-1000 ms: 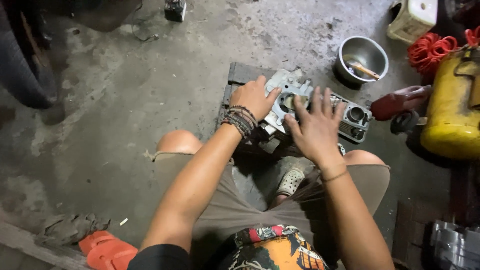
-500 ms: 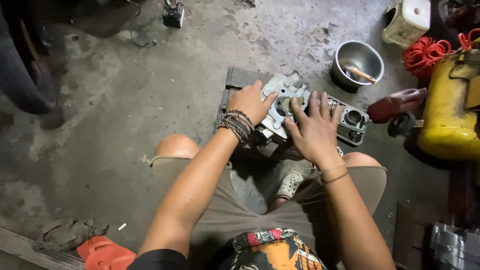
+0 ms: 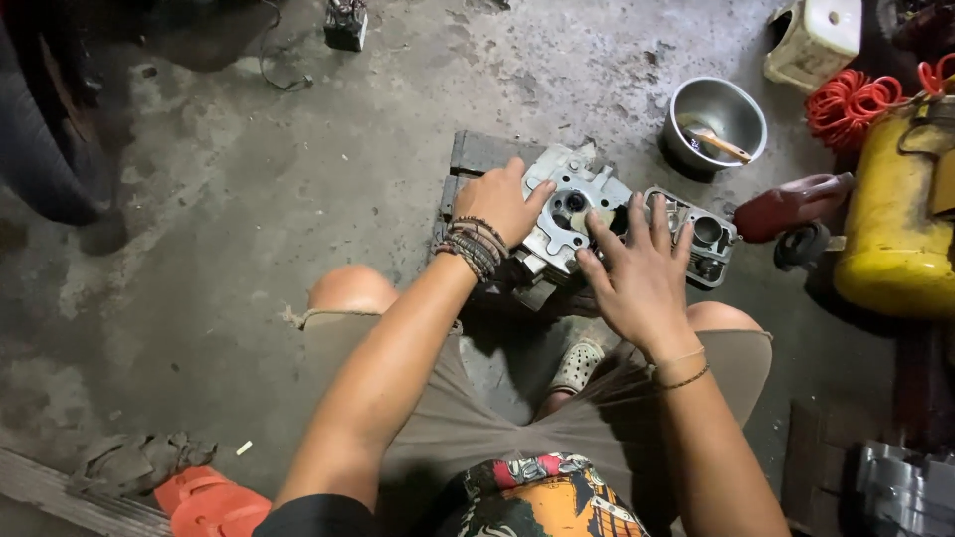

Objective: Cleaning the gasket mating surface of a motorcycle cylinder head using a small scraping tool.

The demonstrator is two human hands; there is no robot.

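Head view: left hand (image 3: 497,204) clamped on engine part (image 3: 577,214), unmoved since a moment ago; right hand (image 3: 642,273) spread flat on same part, still pressing. Steel bowl (image 3: 716,124) and yellow tank (image 3: 890,229) right of part.

Single head-worn view, steeply downward and close over the squatting person's knees and concrete floor (image 3: 249,199).
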